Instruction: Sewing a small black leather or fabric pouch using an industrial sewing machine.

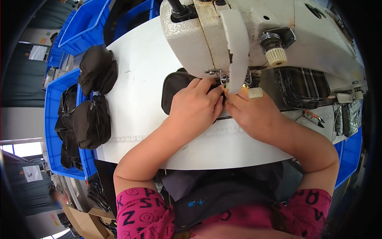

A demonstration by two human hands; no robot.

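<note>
Your left hand (199, 99) is half curled, fingertips against the dark pouch (172, 92), which lies at its 10 o'clock on the surface (137, 85); right hand (256, 115) curls in at 3 o'clock, can't tell either's grip

This is a sewing workshop — shown by a white metal sewing machine (318, 38), a curved white worktable (137, 75) and a blue plastic bin (51, 119) holding dark fabric pouches (68, 119).
</note>
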